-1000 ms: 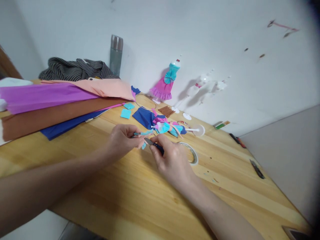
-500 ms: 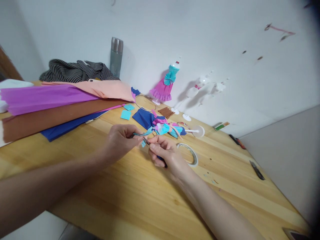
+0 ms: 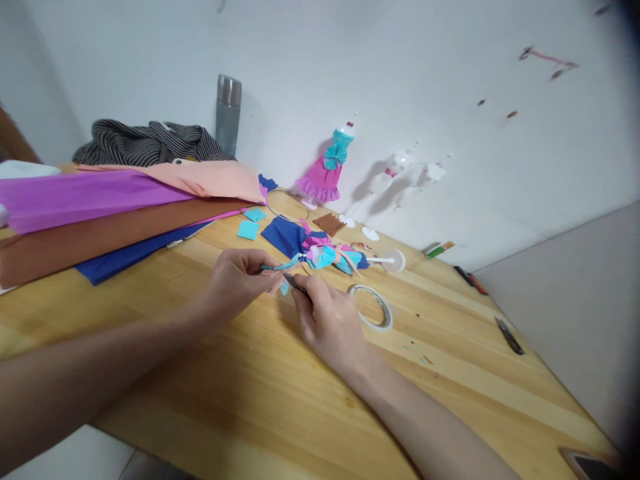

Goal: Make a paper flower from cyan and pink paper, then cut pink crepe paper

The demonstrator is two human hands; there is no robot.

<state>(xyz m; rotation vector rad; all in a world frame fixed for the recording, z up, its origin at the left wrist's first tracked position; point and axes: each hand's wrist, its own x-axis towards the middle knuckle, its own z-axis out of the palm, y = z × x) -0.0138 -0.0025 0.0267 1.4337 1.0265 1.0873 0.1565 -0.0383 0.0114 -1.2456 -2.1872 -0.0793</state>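
Note:
My left hand [image 3: 243, 272] pinches a light blue crepe paper strip [image 3: 280, 267], with a pale pink piece showing below the fingertips. My right hand [image 3: 330, 313] is closed round what look like small scissors; their dark metal tip [image 3: 291, 279] points at the paper beside my left fingertips, and the handles are hidden in the palm. A small blue paper scrap [image 3: 284, 288] shows just under the tip. Behind the hands lies a doll-like figure [image 3: 327, 256] dressed in blue, pink and white paper, its white round base [image 3: 397, 261] to the right.
Beyond my right hand lies a tape roll [image 3: 384, 313]. Crepe paper sheets [image 3: 120, 223] and striped cloth [image 3: 150, 141] fill the left, with a flask [image 3: 229, 117] behind. A dressed figure [image 3: 330, 163] stands by the wall near white ones [image 3: 397, 163]. A cutter [image 3: 509, 335] lies right.
My right hand has turned over, its back now facing up and hiding the dark blue handle. The tool's tip has moved slightly left towards my left fingers, which keep their pinch.

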